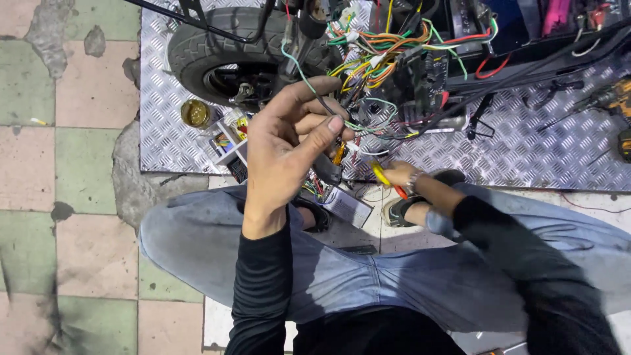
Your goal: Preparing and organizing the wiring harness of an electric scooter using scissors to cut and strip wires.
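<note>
Your left hand (289,141) pinches a thin dark wire (327,107) from the tangled wire bundle (374,62) beside the tyre (210,46). Your right hand (397,174) grips a yellow-handled tool (381,174), fingers closed. A small tin (196,113) and cordless drill (608,98) lie on the metal plate (526,151).

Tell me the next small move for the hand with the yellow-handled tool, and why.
Probably raise the right hand with its yellow-handled tool toward the thin wires pinched in the left hand: the tool sits lower, apart from those wires.
</note>
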